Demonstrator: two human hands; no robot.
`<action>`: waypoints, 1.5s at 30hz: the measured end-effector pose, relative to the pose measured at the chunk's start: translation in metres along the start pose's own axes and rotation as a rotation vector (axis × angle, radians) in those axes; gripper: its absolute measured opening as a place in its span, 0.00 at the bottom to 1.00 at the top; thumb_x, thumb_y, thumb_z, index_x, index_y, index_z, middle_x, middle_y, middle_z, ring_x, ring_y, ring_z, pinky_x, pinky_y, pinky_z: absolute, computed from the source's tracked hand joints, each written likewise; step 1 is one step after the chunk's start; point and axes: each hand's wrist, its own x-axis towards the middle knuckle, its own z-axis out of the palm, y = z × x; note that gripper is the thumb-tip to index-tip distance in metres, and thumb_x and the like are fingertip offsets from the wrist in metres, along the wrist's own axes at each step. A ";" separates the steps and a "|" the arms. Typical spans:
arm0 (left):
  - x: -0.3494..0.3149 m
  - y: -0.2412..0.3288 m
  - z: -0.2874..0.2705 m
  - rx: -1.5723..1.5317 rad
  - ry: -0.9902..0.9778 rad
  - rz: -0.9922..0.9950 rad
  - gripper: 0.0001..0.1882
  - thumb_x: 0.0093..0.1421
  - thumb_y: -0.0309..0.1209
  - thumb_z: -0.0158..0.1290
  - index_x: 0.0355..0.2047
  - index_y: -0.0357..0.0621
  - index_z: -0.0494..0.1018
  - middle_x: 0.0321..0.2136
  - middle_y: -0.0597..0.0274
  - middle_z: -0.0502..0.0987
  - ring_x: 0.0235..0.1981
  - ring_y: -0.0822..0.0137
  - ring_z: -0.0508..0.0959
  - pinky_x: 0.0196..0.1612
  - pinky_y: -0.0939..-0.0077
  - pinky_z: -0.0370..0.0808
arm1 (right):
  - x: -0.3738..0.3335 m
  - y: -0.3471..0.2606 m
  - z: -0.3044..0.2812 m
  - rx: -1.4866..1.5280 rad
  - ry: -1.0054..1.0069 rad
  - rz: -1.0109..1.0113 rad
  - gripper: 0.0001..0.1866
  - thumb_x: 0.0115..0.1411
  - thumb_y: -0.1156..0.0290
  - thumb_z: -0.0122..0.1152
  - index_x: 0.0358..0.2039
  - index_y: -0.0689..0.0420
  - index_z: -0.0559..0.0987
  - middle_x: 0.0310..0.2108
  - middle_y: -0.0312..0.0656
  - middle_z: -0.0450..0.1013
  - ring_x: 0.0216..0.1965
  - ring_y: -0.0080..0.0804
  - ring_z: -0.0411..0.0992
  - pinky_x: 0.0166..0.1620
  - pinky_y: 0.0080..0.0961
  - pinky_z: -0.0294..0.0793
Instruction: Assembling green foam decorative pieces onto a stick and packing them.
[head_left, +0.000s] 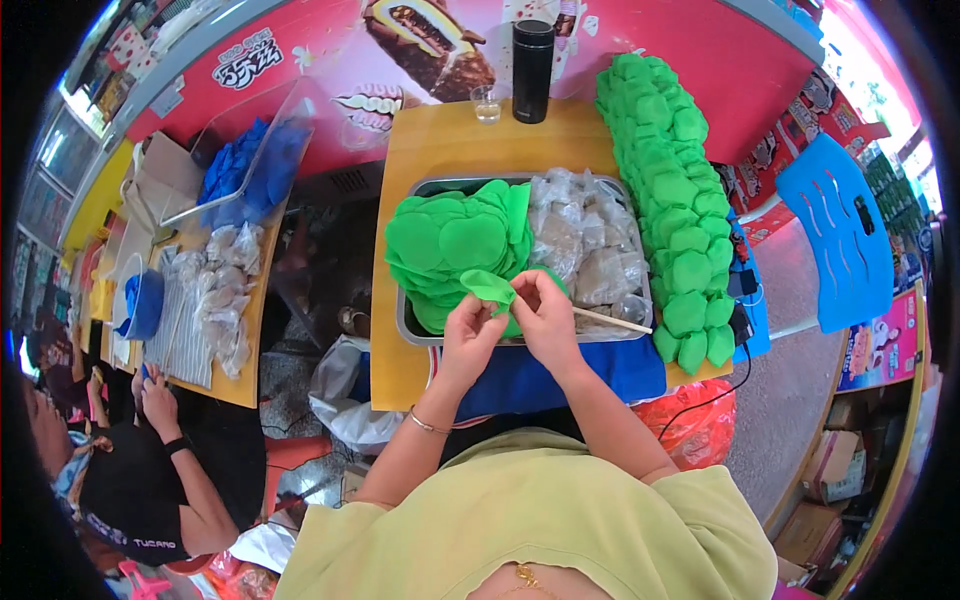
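Head view, and here's the green piece (pixel 488 287), thin, soft-looking and curled, held up over the near side of the metal tray (pixel 403 320)! The left hand (pixel 473 335) pinches it, fingers closed; the right hand (pixel 545 318) has its right end between fingertips. Around them, left to right: a co-worker (pixel 140 490) by a side table (pixel 240 378) bearing blue pieces (pixel 243 175); stacked green discs (pixel 460 238) filling the tray's left; plastic-wrapped bundles (pixel 585 235) crowding its right; a pale stick (pixel 618 321) by the right hand, across the near rim; overlapping green rows (pixel 672 200) along the table (pixel 560 130); a blue chair (pixel 835 230) beyond.
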 end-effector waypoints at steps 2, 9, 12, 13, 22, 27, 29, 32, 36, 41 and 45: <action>0.003 -0.006 0.000 0.153 0.014 0.149 0.06 0.51 0.21 0.51 0.30 0.40 0.66 0.26 0.74 0.65 0.25 0.84 0.63 0.26 0.87 0.61 | 0.001 0.007 0.001 0.069 -0.031 0.008 0.05 0.55 0.79 0.55 0.33 0.61 0.71 0.27 0.36 0.73 0.28 0.17 0.70 0.31 0.17 0.68; 0.008 0.008 0.002 0.519 0.289 0.365 0.07 0.50 0.22 0.55 0.27 0.41 0.66 0.26 0.64 0.67 0.24 0.73 0.68 0.25 0.84 0.66 | -0.004 -0.021 0.001 -0.199 -0.074 -0.038 0.06 0.52 0.80 0.54 0.32 0.62 0.72 0.26 0.32 0.70 0.27 0.15 0.68 0.31 0.15 0.68; 0.008 0.013 0.009 0.401 0.359 0.397 0.05 0.53 0.22 0.53 0.30 0.40 0.69 0.30 0.62 0.68 0.29 0.71 0.70 0.27 0.82 0.69 | -0.002 -0.016 -0.002 -0.276 -0.115 -0.144 0.07 0.51 0.79 0.55 0.33 0.62 0.73 0.26 0.34 0.70 0.27 0.16 0.68 0.31 0.17 0.69; 0.007 0.012 0.007 0.472 0.324 0.417 0.05 0.54 0.22 0.53 0.31 0.40 0.69 0.30 0.62 0.68 0.30 0.71 0.70 0.27 0.82 0.69 | -0.001 -0.014 -0.002 -0.273 -0.137 -0.206 0.08 0.51 0.79 0.55 0.33 0.61 0.72 0.26 0.34 0.71 0.27 0.17 0.68 0.31 0.18 0.69; 0.006 0.013 0.000 0.395 0.041 0.189 0.03 0.56 0.22 0.50 0.30 0.37 0.69 0.33 0.65 0.66 0.36 0.77 0.68 0.40 0.84 0.65 | -0.002 -0.008 0.000 -0.176 0.043 -0.113 0.07 0.56 0.82 0.51 0.36 0.64 0.72 0.30 0.37 0.72 0.30 0.18 0.69 0.35 0.15 0.70; 0.006 0.013 0.002 0.143 -0.005 0.072 0.02 0.56 0.22 0.51 0.30 0.38 0.70 0.34 0.68 0.67 0.37 0.77 0.68 0.41 0.84 0.64 | 0.002 -0.010 0.000 0.065 0.002 -0.045 0.09 0.56 0.81 0.51 0.38 0.63 0.73 0.31 0.38 0.73 0.32 0.19 0.71 0.36 0.18 0.71; 0.006 0.011 0.000 0.117 -0.008 0.065 0.01 0.56 0.23 0.50 0.30 0.39 0.70 0.34 0.69 0.68 0.36 0.78 0.68 0.40 0.84 0.65 | 0.003 -0.012 0.000 0.180 -0.030 -0.035 0.08 0.56 0.80 0.51 0.38 0.63 0.73 0.30 0.37 0.73 0.32 0.18 0.71 0.35 0.18 0.71; 0.007 0.008 -0.006 -0.011 -0.022 -0.053 0.01 0.57 0.25 0.51 0.30 0.42 0.70 0.30 0.73 0.68 0.32 0.81 0.67 0.35 0.87 0.64 | 0.001 -0.009 -0.003 0.190 -0.090 0.047 0.08 0.57 0.80 0.50 0.37 0.64 0.73 0.30 0.38 0.73 0.31 0.19 0.71 0.35 0.18 0.70; 0.007 0.026 -0.019 -0.250 -0.132 -0.391 0.02 0.58 0.28 0.51 0.30 0.47 0.70 0.23 0.78 0.66 0.26 0.85 0.64 0.29 0.91 0.60 | -0.007 -0.021 -0.004 -0.264 -0.099 -0.076 0.07 0.57 0.80 0.50 0.37 0.64 0.73 0.29 0.39 0.72 0.30 0.20 0.70 0.34 0.19 0.70; 0.009 0.030 -0.015 -0.116 -0.199 -0.295 0.02 0.57 0.25 0.52 0.29 0.43 0.69 0.23 0.76 0.66 0.29 0.84 0.68 0.30 0.90 0.64 | -0.004 -0.014 -0.006 -0.211 -0.065 -0.069 0.06 0.57 0.79 0.50 0.36 0.64 0.73 0.29 0.38 0.72 0.30 0.20 0.70 0.34 0.20 0.70; 0.005 0.023 0.002 0.293 0.050 0.101 0.03 0.56 0.21 0.51 0.31 0.37 0.69 0.31 0.68 0.68 0.32 0.79 0.72 0.31 0.85 0.74 | 0.005 -0.011 -0.012 0.093 -0.193 0.074 0.06 0.58 0.77 0.51 0.36 0.63 0.72 0.29 0.34 0.71 0.30 0.19 0.69 0.35 0.18 0.69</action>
